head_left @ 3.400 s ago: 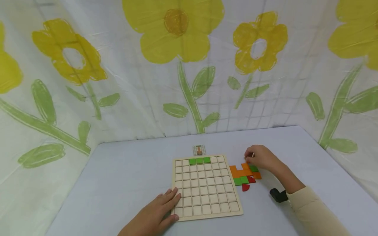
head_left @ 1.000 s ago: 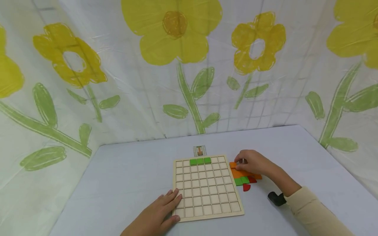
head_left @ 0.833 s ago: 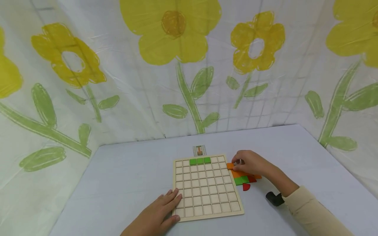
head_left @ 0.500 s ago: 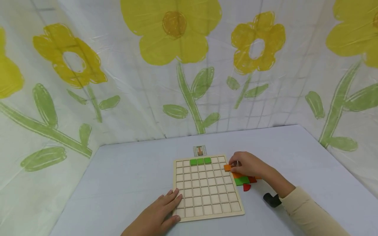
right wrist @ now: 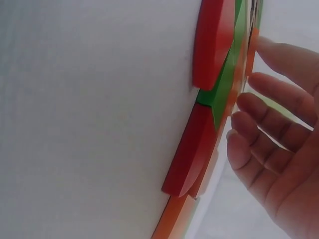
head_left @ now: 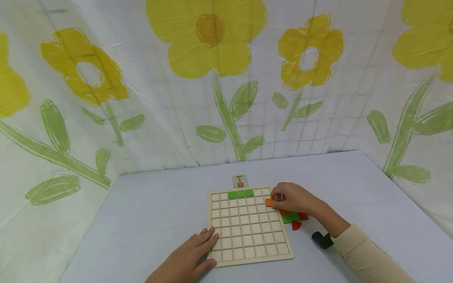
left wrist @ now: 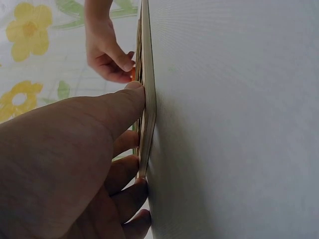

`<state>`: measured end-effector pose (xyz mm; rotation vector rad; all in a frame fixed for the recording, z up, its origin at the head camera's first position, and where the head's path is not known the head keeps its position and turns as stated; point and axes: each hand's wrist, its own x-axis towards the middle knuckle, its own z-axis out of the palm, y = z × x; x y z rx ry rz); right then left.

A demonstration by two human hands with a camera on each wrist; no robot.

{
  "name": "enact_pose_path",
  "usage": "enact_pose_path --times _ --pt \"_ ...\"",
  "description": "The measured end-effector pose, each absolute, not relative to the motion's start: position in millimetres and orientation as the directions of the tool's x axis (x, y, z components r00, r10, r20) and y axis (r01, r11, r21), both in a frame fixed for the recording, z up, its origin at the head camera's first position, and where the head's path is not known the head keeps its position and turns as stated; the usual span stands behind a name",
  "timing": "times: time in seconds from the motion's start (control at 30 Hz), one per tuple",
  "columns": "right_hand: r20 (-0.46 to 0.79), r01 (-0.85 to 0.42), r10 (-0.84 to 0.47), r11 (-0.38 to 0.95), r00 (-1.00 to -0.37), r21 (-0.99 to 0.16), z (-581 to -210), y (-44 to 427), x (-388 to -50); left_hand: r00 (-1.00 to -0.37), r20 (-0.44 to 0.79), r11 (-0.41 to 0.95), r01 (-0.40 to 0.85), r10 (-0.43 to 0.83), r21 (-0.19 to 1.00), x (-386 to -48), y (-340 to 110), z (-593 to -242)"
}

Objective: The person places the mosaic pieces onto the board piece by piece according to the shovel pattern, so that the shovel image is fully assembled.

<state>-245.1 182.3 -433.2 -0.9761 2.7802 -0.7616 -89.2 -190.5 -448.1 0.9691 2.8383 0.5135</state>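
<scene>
**Your right hand (head_left: 293, 197) pinches an orange tile (head_left: 269, 202) over a grid board (head_left: 247, 229)**

Your right grip is clamped on the orange tile, thumb against fingertip, over the board's right-hand column near its far end. Whether the tile touches the board, you cannot tell. Your left hand (head_left: 189, 253) rests with fingers extended on the board's left edge, nearer you and well left of the right grip.

The step in hand appears to be placing this tile: three green tiles (head_left: 240, 193) already sit in the far row, left of the right grip. The next move seems to call for lining the tile up with one square and letting go, while your left hand steadies the board. A small pattern card (head_left: 240, 181), beyond and left of the right grip, is probably the guide.

The right wrist view shows what the head view mostly hides: the thick edges of two red pieces (right wrist: 191, 152), below the right grip on the counter (head_left: 159, 204). The left wrist view shows the board edge-on, your thumb at its rim. Only the head view shows the whole grid.
</scene>
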Motion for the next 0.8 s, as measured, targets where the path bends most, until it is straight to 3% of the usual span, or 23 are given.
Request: enact_pose_path --times 0.8 --pt "0.097 -0.605 -0.649 0.632 -0.755 -0.484 -430.3 154.7 -243.9 -0.801 -0.010 0.752 0.558 0.599 0.352 -89.3 -189.9 -446.1"
